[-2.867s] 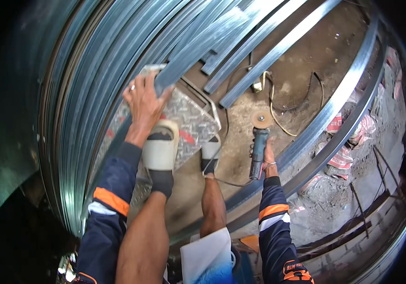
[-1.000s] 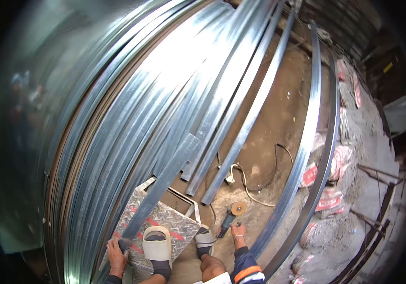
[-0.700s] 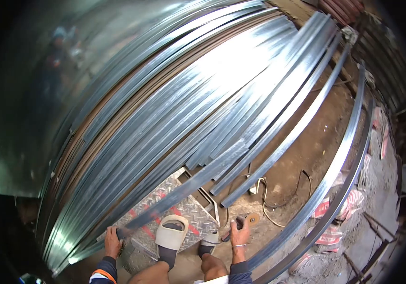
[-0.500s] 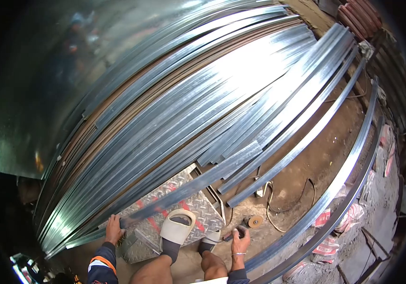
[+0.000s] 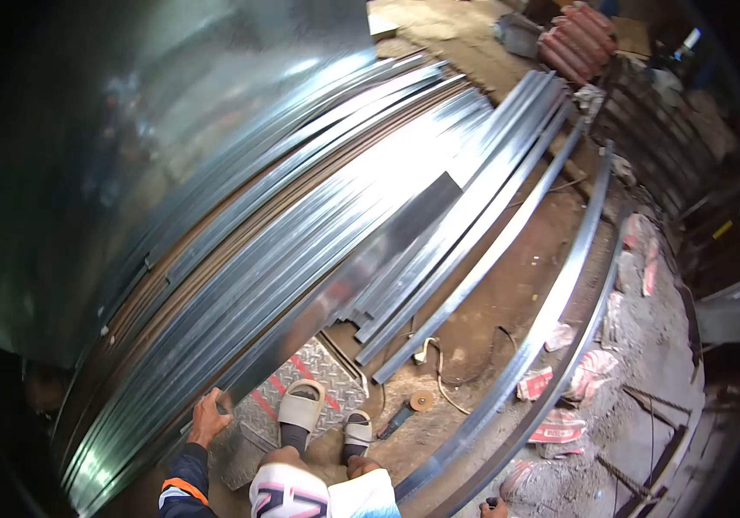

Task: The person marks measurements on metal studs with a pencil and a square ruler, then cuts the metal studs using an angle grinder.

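My left hand [image 5: 210,418] is closed around the near end of a long grey metal tube [image 5: 348,269]. The tube slants up to the right, over the stack of shiny metal tubes [image 5: 240,302], and its far end shows against the pile. At the bottom edge, my right hand [image 5: 495,510] is mostly cut off; its fingers curl around a small dark object that I cannot make out. An angle grinder [image 5: 398,420] with a tan disc lies on the ground beside my sandalled feet [image 5: 301,407].
Under my feet is a chequered metal plate [image 5: 322,367] with red marks. A cord [image 5: 443,380] lies on the dirt floor. Two long tubes [image 5: 536,341] run along the right, near torn red-and-white bags [image 5: 556,427]. A large shiny sheet [image 5: 171,129] stands at the left.
The held tube has swung up and left, its far end rising off the other tubes. My right hand has moved right and down, away from the grinder. The view has shifted.
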Demonstrator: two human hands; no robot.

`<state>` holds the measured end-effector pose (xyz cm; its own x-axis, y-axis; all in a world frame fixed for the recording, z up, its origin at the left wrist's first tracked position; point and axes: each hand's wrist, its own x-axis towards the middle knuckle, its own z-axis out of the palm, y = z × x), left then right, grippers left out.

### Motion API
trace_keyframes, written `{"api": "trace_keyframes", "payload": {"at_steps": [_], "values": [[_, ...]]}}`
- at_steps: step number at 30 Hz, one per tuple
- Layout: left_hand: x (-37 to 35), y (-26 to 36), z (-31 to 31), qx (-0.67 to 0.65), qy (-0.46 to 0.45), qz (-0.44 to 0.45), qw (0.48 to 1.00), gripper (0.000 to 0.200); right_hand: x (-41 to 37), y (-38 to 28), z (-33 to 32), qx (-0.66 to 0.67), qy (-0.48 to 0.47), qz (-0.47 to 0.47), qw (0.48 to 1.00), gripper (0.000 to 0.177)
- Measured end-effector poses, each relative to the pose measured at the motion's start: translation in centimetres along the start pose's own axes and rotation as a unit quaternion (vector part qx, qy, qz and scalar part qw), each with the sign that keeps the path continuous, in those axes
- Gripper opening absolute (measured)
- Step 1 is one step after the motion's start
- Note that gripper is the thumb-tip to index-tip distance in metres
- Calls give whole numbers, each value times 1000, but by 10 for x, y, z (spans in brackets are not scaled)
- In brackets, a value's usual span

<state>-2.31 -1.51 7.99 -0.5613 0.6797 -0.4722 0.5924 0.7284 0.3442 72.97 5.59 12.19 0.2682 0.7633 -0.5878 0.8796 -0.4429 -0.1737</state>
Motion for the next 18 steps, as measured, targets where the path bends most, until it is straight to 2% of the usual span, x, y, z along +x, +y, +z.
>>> {"api": "trace_keyframes", "payload": {"at_steps": [2,3,5,7,8,10,12,14,18], "values": [[-4,33,-19,-15,-2,23,1000,56,-24,18,-20,5,19,16,1000,28],[-15,45,-30,-25,-12,26,999,55,-40,33,-22,-14,0,18,1000,29],[-29,77,-54,-10,23,55,998,53,-45,61,-10,-19,-10,15,1000,34],[-39,94,-71,-23,12,87,996,53,-53,73,2,43,-22,87,995,33],[-41,95,-80,-53,11,140,989,54,-55,71,7,45,-16,121,992,38],[-63,121,-108,-52,19,129,990,56,-50,82,19,115,-18,63,991,33],[-85,142,-142,-46,28,116,992,58,-46,88,41,223,7,57,973,27],[-101,150,-167,-60,40,149,986,62,-62,52,17,306,-54,104,945,22],[-121,164,-202,-25,12,149,988,71,-92,32,12,411,-38,142,900,20]]}}
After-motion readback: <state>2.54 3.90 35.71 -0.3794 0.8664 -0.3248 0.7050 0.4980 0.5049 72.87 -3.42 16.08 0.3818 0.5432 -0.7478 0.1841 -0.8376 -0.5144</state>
